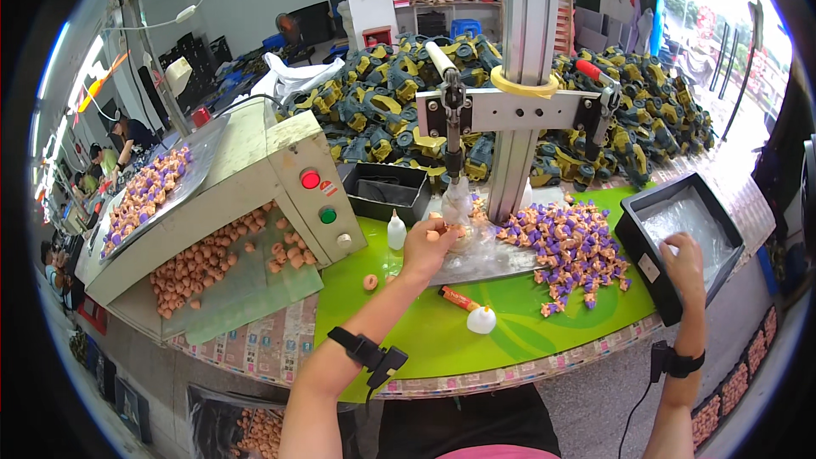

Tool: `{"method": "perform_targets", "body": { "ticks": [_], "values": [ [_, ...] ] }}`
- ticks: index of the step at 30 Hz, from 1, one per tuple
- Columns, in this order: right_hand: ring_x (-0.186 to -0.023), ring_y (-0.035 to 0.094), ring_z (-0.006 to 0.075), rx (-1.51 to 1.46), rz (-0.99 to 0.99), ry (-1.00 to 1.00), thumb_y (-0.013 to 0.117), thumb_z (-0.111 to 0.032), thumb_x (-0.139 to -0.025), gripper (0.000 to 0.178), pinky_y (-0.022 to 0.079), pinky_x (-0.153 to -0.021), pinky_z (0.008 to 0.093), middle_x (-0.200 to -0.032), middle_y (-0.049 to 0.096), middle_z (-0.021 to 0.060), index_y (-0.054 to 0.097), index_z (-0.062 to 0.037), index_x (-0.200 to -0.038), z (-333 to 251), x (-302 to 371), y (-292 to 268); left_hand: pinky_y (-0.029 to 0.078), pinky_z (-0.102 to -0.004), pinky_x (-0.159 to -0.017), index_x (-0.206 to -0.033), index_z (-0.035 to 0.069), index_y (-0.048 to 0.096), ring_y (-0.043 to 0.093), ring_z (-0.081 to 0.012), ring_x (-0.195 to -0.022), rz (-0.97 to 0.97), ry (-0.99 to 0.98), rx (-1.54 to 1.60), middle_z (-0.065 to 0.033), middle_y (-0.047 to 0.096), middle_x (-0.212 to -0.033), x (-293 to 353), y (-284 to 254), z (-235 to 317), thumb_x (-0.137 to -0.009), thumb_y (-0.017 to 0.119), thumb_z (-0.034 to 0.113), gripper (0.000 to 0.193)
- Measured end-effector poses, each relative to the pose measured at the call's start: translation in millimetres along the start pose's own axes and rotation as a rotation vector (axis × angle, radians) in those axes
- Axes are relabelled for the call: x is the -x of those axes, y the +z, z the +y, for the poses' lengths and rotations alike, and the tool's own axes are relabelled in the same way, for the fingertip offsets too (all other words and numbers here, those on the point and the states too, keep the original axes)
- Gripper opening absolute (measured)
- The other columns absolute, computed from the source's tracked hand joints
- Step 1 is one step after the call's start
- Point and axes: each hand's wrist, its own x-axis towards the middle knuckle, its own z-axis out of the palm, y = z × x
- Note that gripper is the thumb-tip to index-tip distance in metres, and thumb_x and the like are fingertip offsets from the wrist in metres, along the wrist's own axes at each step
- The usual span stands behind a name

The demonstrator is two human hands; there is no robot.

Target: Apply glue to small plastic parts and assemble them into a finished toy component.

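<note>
My left hand point(423, 248) is closed around small peach-coloured plastic pieces, just below the plastic-wrapped tip of a toggle clamp point(455, 132). Over the near side of a black tray point(659, 289) lined with clear film hovers my right hand point(682, 262), its fingers curled together; anything inside them is hidden. Between the hands spreads a pile of peach-and-purple small figures point(574, 246). On the green mat point(399, 331) lie a white squeeze bottle point(481, 320), an orange tube point(459, 297) and a loose peach piece point(371, 282). Another white bottle point(396, 231) stands upright beside my left hand.
A metal post point(518, 119) carries a second, red-handled clamp point(595, 76). At left, a beige machine point(293, 153) with red and green buttons has peach pieces in its opening. Behind are an open black box point(382, 191) and a large heap of yellow-and-grey toy vehicles point(382, 102).
</note>
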Motion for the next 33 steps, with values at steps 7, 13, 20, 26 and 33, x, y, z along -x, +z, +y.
{"method": "perform_targets", "body": {
  "ticks": [7,13,20,26,33],
  "values": [
    [-0.078,0.062,0.0340,-0.422,-0.276,-0.375,0.067,-0.015,-0.081,0.016,0.049,-0.071,0.0390,-0.082,0.064,0.0169,0.068,0.0001,-0.085,-175,-24,-13,0.044,-0.0341,-0.069,-0.094,0.006,0.069,0.055,-0.0235,-0.078,0.166,0.543,-0.499,-0.0084,0.052,-0.085,-7,-5,-19,-0.076,0.074,0.015,0.021],
    [-0.086,0.060,0.0362,-0.515,0.317,-0.846,0.063,-0.016,-0.084,0.031,0.047,-0.075,0.0446,-0.093,0.064,0.0150,0.059,-0.0018,-0.111,-288,-82,7,0.044,-0.0341,-0.070,-0.093,0.004,0.068,0.055,-0.0241,-0.078,0.235,0.624,-0.564,-0.0086,0.053,-0.084,-4,0,-23,-0.077,0.075,0.018,0.023],
    [-0.091,0.064,0.0277,-0.853,-0.163,-0.239,0.077,-0.037,-0.075,0.079,0.050,-0.079,0.0372,-0.098,0.064,0.0169,0.042,0.0048,-0.131,-356,-166,22,0.045,-0.0336,-0.069,-0.091,0.003,0.069,0.056,-0.0238,-0.076,0.266,0.595,-0.569,-0.0085,0.056,-0.083,-10,5,-27,-0.075,0.077,0.021,0.024],
    [-0.072,0.060,0.0128,-1.289,0.070,-0.611,0.075,-0.023,-0.077,0.041,0.049,-0.067,0.0273,-0.075,0.064,0.0034,0.063,-0.0030,-0.110,-355,-105,-39,0.046,-0.0335,-0.072,-0.093,0.002,0.067,0.058,-0.0221,-0.078,0.211,0.500,-0.569,-0.0074,0.058,-0.085,-10,-9,-30,-0.074,0.077,0.016,0.025],
    [-0.090,0.065,0.0244,-0.816,0.106,-1.135,0.077,-0.017,-0.071,0.028,0.040,-0.096,0.0403,-0.089,0.068,0.0061,0.067,-0.0085,-0.095,-304,-24,-37,0.037,-0.0274,-0.049,-0.076,0.008,0.052,0.048,-0.0146,-0.056,0.089,-0.163,0.273,-0.0018,0.048,-0.073,33,-18,2,-0.082,0.067,0.030,0.028]
  ]
}}
